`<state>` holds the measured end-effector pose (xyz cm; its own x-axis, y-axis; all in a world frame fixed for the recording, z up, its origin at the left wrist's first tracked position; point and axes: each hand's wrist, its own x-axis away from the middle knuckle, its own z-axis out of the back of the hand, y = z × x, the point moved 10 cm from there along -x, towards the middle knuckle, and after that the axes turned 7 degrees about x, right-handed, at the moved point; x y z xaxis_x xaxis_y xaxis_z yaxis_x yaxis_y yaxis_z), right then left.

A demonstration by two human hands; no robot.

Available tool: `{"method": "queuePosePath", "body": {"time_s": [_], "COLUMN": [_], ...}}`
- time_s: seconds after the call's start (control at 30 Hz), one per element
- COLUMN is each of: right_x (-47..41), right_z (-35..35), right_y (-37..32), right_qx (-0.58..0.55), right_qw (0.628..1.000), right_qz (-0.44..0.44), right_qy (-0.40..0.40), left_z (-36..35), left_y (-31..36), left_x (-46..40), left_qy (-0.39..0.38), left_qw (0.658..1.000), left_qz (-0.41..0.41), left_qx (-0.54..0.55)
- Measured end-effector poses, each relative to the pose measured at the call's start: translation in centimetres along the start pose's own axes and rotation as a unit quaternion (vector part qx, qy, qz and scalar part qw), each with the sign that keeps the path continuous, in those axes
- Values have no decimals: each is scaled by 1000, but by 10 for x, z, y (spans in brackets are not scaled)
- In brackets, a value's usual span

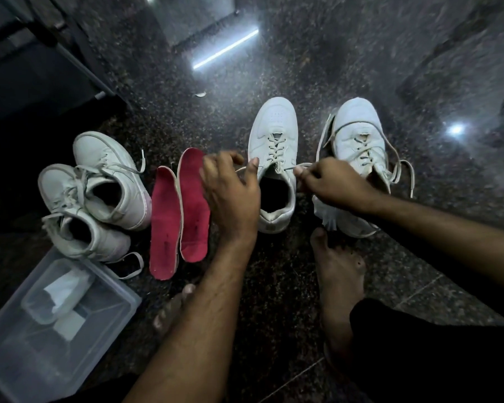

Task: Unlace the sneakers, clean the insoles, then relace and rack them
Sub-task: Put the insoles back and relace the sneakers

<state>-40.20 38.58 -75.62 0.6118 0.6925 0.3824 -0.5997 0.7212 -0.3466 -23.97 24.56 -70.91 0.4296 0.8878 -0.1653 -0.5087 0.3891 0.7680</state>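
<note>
A white sneaker (271, 132) stands on the dark floor in the middle, laced up to near its top eyelets. My left hand (230, 190) holds one lace end at the shoe's left side. My right hand (329, 184) pinches the other lace end at its right side. A second white sneaker (358, 135) stands to the right with its laces loose and trailing. Two red insoles (181, 210) lie side by side left of my left hand. Another pair of white sneakers (93, 193) sits further left, laces loose.
A clear plastic box (79, 335) with white cloths or paper inside lies at the lower left. My bare feet (341, 274) rest on the speckled granite floor (274, 301) below the shoes. A dark rack frame (70, 53) stands at the upper left.
</note>
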Motion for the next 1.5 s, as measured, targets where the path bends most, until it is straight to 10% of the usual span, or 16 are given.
{"method": "queuePosePath", "body": {"time_s": [0.13,0.3,0.5,0.73,1.1,1.5], "right_x": [4,-2,-14,-14,6,40], "right_z": [-18,-28,13,3,25,-33], "right_y": [5,-4,-14,21,-2,-6], "right_qx": [-254,-554,-460,-462,-74,409], "right_qw": [967,825,887,877,993,896], "right_qz": [-29,-96,-31,-120,52,172], "right_qy": [-5,-66,25,55,79,-20], "left_z": [-30,-60,-67,-79,-94,-60], "left_y": [-33,-43,-19,-38,-23,-12], "left_x": [13,11,-6,6,14,44], "left_qy": [-82,-146,-176,-174,-198,-134], "left_qw": [988,946,912,897,879,954], "left_qz": [120,197,180,253,267,189], "left_qx": [53,213,322,318,343,192]}}
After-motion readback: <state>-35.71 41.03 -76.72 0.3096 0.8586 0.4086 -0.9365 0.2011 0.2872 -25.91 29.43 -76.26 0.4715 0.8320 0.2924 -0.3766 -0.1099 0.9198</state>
